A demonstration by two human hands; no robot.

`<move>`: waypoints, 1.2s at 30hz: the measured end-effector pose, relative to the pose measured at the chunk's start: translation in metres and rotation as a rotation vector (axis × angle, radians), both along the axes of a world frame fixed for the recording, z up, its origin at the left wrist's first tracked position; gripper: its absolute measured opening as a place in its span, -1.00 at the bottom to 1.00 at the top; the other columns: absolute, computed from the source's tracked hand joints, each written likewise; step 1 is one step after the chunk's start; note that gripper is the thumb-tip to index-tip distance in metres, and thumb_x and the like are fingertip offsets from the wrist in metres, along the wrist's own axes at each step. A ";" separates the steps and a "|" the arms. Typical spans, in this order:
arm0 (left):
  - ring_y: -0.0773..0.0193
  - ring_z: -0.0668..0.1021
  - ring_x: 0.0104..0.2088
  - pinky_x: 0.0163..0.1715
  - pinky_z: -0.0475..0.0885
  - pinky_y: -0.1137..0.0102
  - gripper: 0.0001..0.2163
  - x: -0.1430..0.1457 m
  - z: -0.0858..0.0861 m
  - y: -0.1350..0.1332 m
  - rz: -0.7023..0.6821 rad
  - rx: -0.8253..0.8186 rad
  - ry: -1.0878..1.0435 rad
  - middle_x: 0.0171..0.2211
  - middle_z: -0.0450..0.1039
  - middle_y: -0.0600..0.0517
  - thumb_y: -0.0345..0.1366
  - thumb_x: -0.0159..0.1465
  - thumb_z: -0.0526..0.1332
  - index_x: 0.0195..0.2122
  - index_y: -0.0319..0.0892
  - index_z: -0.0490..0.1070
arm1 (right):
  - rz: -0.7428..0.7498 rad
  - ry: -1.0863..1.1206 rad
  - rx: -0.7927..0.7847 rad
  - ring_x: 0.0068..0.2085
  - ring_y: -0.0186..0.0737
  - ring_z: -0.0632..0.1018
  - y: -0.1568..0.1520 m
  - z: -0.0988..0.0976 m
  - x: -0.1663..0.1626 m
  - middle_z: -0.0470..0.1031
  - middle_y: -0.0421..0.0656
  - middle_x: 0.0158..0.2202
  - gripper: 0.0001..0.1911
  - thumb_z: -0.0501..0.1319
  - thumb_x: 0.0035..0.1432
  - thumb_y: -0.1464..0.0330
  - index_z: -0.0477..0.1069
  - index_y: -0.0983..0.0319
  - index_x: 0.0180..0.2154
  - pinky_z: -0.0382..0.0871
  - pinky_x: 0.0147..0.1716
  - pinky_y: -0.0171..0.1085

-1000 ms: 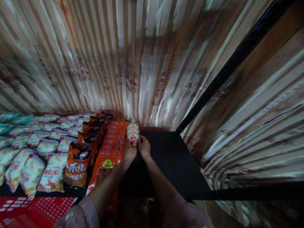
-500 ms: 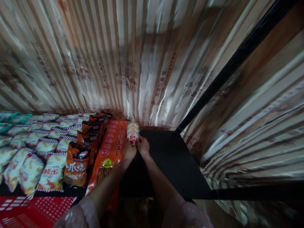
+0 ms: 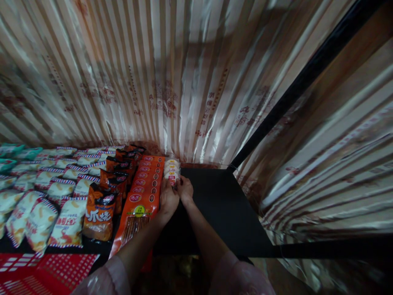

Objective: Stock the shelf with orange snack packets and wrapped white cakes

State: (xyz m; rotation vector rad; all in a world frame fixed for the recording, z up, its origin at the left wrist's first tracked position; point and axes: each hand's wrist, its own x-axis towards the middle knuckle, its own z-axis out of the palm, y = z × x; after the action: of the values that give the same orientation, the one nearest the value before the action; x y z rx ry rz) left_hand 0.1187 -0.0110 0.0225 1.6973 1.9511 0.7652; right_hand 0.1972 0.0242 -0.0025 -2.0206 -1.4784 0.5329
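Observation:
On the black shelf [image 3: 227, 213], a short row of small white packets [image 3: 172, 167] with red and yellow print runs toward the back. My left hand [image 3: 169, 197] and my right hand [image 3: 185, 190] are closed from both sides on the nearest white packet [image 3: 172, 180], whose lower part the fingers hide. Directly left of this row lie overlapping long orange packs [image 3: 144, 180], the front one with a clear window showing brown sticks. My left forearm crosses above that front pack.
Orange-and-black snack bags [image 3: 98, 215] stand in a row further left, beside several white snack bags [image 3: 69, 221] and green ones [image 3: 29, 153]. A red plastic basket [image 3: 46, 270] sits below the shelf's front edge. A black post [image 3: 294, 94] rises at the right, before pleated printed sheeting [image 3: 190, 82].
My left hand has shifted slightly, its fingers lying a little flatter along the packet. My right hand stays nearly in place, and the goods on the shelf look unchanged.

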 end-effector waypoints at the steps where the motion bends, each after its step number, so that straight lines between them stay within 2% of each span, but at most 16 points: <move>1: 0.10 0.22 0.15 0.14 0.11 0.32 -0.58 0.000 -0.001 0.000 -0.006 0.005 0.006 0.12 0.17 -0.25 -0.52 0.09 0.02 0.02 -0.38 0.21 | -0.005 0.001 0.014 -0.23 -0.26 0.47 0.000 -0.002 0.000 0.45 -0.07 -0.23 -0.68 0.03 0.11 0.35 0.40 0.24 -0.11 0.28 -0.23 -0.37; 9: 0.07 0.26 0.13 0.12 0.16 0.27 -0.60 -0.001 -0.002 -0.002 -0.018 0.084 -0.011 0.10 0.20 -0.28 -0.53 0.07 0.05 -0.02 -0.39 0.28 | -0.085 0.096 0.188 -0.25 -0.21 0.45 -0.004 -0.011 -0.001 0.42 -0.02 -0.24 -0.65 0.04 0.06 0.35 0.38 0.31 -0.11 0.30 -0.23 -0.29; 15: 0.14 0.32 0.08 0.08 0.23 0.30 -0.66 0.000 0.000 -0.012 -0.026 0.117 -0.054 0.04 0.29 -0.19 -0.54 0.08 0.04 -0.11 -0.34 0.36 | -0.127 0.130 0.217 -0.24 -0.20 0.43 -0.020 -0.006 -0.002 0.39 -0.02 -0.22 -0.63 0.02 0.06 0.34 0.36 0.32 -0.11 0.29 -0.20 -0.26; 19: 0.20 0.42 -0.04 -0.02 0.31 0.34 -0.71 0.001 0.008 -0.027 -0.030 0.063 -0.084 -0.09 0.41 -0.14 -0.51 0.11 0.04 -0.14 -0.29 0.38 | -0.114 0.132 0.218 -0.23 -0.21 0.43 -0.036 -0.006 -0.003 0.39 -0.04 -0.23 -0.65 0.01 0.05 0.35 0.36 0.30 -0.14 0.29 -0.21 -0.27; 23: 0.22 0.47 -0.11 -0.11 0.34 0.39 -0.74 0.003 0.013 -0.046 -0.050 -0.024 -0.107 -0.14 0.44 -0.13 -0.42 0.17 0.04 -0.14 -0.26 0.39 | -0.125 0.125 0.204 -0.24 -0.22 0.43 -0.053 -0.008 -0.004 0.40 -0.06 -0.23 -0.68 0.00 0.05 0.37 0.37 0.28 -0.16 0.29 -0.24 -0.29; 36: 0.29 0.50 -0.23 -0.23 0.33 0.46 -0.77 0.003 0.005 -0.101 -0.136 -0.096 -0.224 -0.24 0.49 -0.05 -0.32 0.23 -0.01 -0.23 -0.19 0.40 | -0.069 0.142 0.171 -0.27 -0.29 0.45 -0.111 -0.016 -0.002 0.44 -0.11 -0.25 -0.71 -0.03 0.11 0.42 0.41 0.25 -0.21 0.29 -0.26 -0.35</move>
State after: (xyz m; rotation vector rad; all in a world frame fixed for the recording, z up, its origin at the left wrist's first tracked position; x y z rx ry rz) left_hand 0.1218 -0.1122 0.0280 1.5947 1.6761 0.7627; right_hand 0.1947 -0.0867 -0.0181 -1.8541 -1.3194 0.4932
